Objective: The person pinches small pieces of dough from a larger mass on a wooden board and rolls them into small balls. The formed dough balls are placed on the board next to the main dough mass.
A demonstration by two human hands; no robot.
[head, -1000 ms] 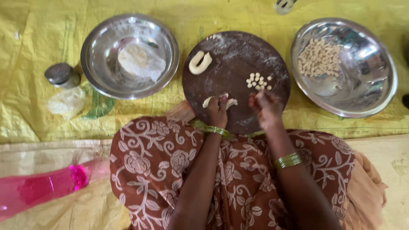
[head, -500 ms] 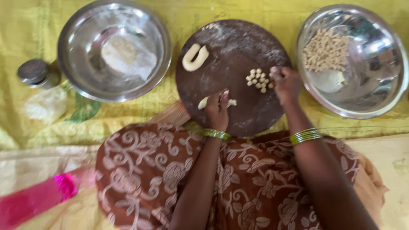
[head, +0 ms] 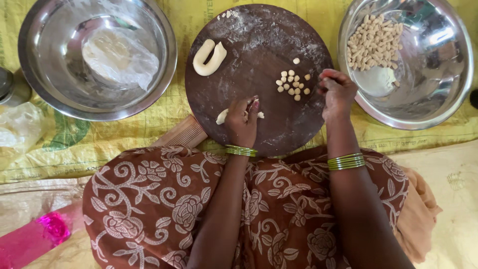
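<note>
Pinching a short dough strip under the left hand at lower centre of the round dark board, fingers curled down onto it. Holding the right hand closed narrow at the board's right edge, fingertips bunched together; whether a bit of dough is between them, impossible to tell. Keeping the small dough pellets heaped just left of that hand, apart from the curled dough rope at upper left of the board. Judging by the even pellets: nipping equal bits and steadying the strip seem to matter most.

Resting the board on a yellow woven mat, between a steel bowl of wrapped dough at upper left and a steel bowl of finished pellets at upper right. Sitting on the floor, patterned brown cloth filling the lower frame.
</note>
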